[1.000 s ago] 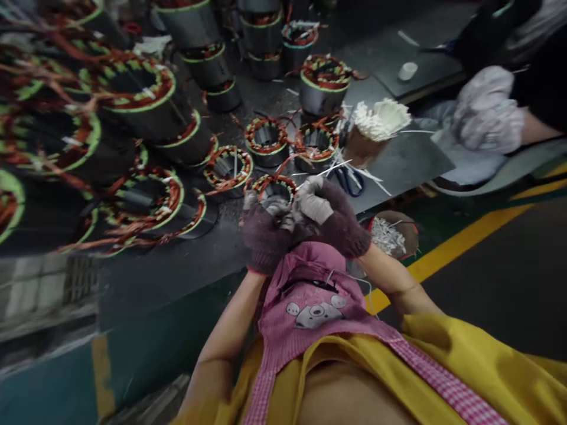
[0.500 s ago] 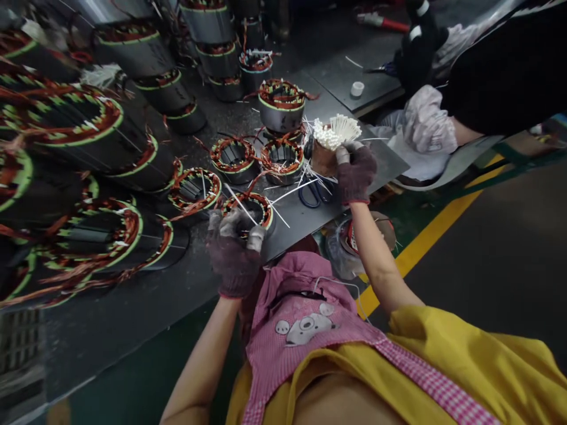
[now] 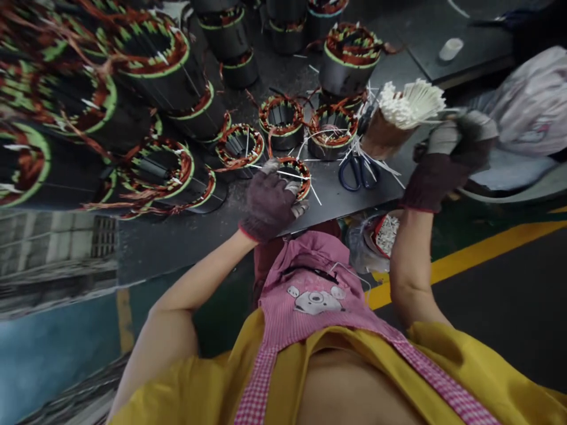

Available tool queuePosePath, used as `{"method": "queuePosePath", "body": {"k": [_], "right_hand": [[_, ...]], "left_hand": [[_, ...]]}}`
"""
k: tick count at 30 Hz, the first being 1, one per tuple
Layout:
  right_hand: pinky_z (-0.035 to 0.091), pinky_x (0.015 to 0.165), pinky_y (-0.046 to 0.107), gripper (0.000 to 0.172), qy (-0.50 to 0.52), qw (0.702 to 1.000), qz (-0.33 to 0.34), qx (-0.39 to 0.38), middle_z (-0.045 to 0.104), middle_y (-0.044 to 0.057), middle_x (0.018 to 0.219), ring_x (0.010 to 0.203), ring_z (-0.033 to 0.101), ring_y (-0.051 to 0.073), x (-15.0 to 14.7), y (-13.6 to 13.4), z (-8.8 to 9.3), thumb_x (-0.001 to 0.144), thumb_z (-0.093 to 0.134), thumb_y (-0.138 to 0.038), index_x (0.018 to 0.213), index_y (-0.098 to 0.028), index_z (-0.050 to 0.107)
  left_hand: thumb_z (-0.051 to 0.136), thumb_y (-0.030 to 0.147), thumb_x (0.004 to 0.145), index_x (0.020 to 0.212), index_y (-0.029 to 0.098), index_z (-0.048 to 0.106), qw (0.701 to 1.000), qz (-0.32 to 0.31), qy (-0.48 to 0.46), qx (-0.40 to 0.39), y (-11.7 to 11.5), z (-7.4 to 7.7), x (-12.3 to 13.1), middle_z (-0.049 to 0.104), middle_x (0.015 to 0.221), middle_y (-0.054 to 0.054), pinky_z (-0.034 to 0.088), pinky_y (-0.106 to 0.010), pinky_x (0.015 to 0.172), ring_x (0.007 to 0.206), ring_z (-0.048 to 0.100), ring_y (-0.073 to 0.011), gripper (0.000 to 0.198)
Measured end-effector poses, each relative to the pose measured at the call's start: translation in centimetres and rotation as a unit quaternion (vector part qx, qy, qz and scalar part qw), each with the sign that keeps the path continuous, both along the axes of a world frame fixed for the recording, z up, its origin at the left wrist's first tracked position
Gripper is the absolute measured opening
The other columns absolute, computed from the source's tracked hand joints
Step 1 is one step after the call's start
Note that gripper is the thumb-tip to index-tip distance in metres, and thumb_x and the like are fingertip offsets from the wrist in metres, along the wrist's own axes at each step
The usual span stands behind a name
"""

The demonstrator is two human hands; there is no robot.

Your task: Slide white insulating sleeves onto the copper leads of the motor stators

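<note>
My left hand (image 3: pixel 271 203), in a dark purple glove with greyish fingertips, curls around the near side of a small motor stator (image 3: pixel 305 177). Copper windings ring the stator's top, and white strips lie across it. My right hand (image 3: pixel 449 153), gloved alike, is beside a brown cup (image 3: pixel 385 134) packed with a bundle of white strips (image 3: pixel 411 103). Thumb and fingers are pinched together at a thin white strip (image 3: pixel 452 110); the fingertips are partly blurred. Dark-handled scissors (image 3: pixel 359 172) lie on the table between my hands.
Several stators (image 3: pixel 163 168) crowd the metal table (image 3: pixel 177 239) on the left, some stacked. A white roll (image 3: pixel 450 49) lies at the back right. Below the table edge is a bag (image 3: pixel 361 242) by a container of white bits (image 3: pixel 387 235). A co-worker's sleeve (image 3: pixel 535 106) is at right.
The view has shifted, bringing the table's left end into sight. My right hand has come away to the right of the cup, and my left hand now lies flatter over the stator's near side.
</note>
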State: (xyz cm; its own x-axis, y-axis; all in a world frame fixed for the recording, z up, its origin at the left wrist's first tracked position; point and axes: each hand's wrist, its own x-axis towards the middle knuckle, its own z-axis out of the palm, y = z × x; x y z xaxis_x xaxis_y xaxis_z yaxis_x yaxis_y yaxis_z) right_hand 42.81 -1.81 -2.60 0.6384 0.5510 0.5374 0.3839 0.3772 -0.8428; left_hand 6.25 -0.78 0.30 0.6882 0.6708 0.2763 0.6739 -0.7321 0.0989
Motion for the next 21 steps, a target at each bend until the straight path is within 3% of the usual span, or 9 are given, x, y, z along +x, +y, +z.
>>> {"method": "queuePosePath", "body": {"k": [3,4,7,9,12,15,18,21], "right_hand": [[0.051,0.120,0.054,0.004,-0.105,0.984,-0.076,0.123,0.073,0.003,0.110,0.123,0.073,0.030,-0.4,-0.6,1.5,0.104,0.077,-0.035,0.108,-0.035,0.079],[0.051,0.120,0.053,0.006,-0.122,0.981,-0.069,0.132,0.073,0.003,0.111,0.125,0.073,0.030,-0.8,-0.8,1.7,0.105,0.076,-0.037,0.110,-0.036,0.079],[0.055,0.116,0.049,0.007,-0.098,0.992,-0.017,0.081,0.073,0.004,0.108,0.114,0.075,0.026,-2.3,-0.3,1.3,0.103,0.077,-0.034,0.109,-0.031,0.076],[0.060,0.105,0.045,0.015,-0.038,0.999,0.012,0.027,0.071,0.003,0.098,0.098,0.071,0.022,-3.1,0.6,0.2,0.093,0.083,-0.028,0.099,-0.029,0.070],[0.062,0.086,0.042,0.029,-0.009,0.999,-0.035,0.026,0.070,0.000,0.099,0.085,0.068,0.019,-3.2,1.9,-1.4,0.092,0.081,-0.031,0.114,-0.031,0.064],[0.061,0.090,0.043,0.039,0.000,0.998,-0.061,0.035,0.074,0.002,0.111,0.090,0.067,0.021,-2.7,1.7,-2.0,0.095,0.079,-0.040,0.129,-0.036,0.060],[0.060,0.096,0.046,0.041,0.003,0.997,-0.069,0.025,0.076,0.006,0.127,0.103,0.068,0.024,-2.4,0.2,-1.4,0.098,0.077,-0.050,0.134,-0.037,0.062],[0.059,0.090,0.044,0.040,-0.028,0.998,-0.052,-0.028,0.079,0.006,0.121,0.103,0.068,0.026,-2.4,-1.1,-0.7,0.103,0.069,-0.052,0.140,-0.038,0.065]], "left_hand": [[0.079,0.049,0.096,0.124,0.021,0.080,1.000,-0.016,-0.007,-0.015,0.1,0.8,-0.7,0.083,0.113,-0.013,0.039,-0.069,0.136,0.128,0.074,-0.0393,0.040],[0.081,0.048,0.094,0.127,0.021,0.079,1.000,-0.012,-0.017,-0.020,0.0,0.8,-1.1,0.083,0.117,-0.014,0.037,-0.070,0.137,0.131,0.073,-0.0402,0.042],[0.084,0.047,0.091,0.123,0.022,0.079,0.998,0.006,-0.057,-0.025,-0.3,0.0,-2.1,0.082,0.121,-0.015,0.039,-0.072,0.136,0.134,0.071,-0.0424,0.041],[0.082,0.046,0.092,0.116,0.023,0.079,0.996,0.014,-0.085,-0.017,-0.5,-0.9,-2.2,0.082,0.116,-0.014,0.045,-0.070,0.131,0.134,0.071,-0.0430,0.034],[0.080,0.050,0.095,0.114,0.022,0.077,0.992,0.028,-0.122,0.001,-0.4,-1.5,-1.5,0.081,0.108,-0.014,0.053,-0.071,0.123,0.126,0.074,-0.0437,0.033],[0.075,0.055,0.099,0.108,0.025,0.078,0.994,0.031,-0.107,0.010,0.0,-0.7,-0.8,0.079,0.097,-0.013,0.059,-0.069,0.112,0.116,0.077,-0.0440,0.032],[0.073,0.057,0.100,0.097,0.025,0.079,0.997,0.032,-0.075,-0.002,0.5,0.6,-0.2,0.076,0.086,-0.012,0.065,-0.064,0.095,0.104,0.078,-0.0423,0.032],[0.075,0.054,0.097,0.094,0.025,0.080,0.993,0.049,-0.107,-0.013,0.6,0.9,0.2,0.076,0.084,-0.011,0.065,-0.062,0.090,0.097,0.078,-0.0390,0.029]]}}
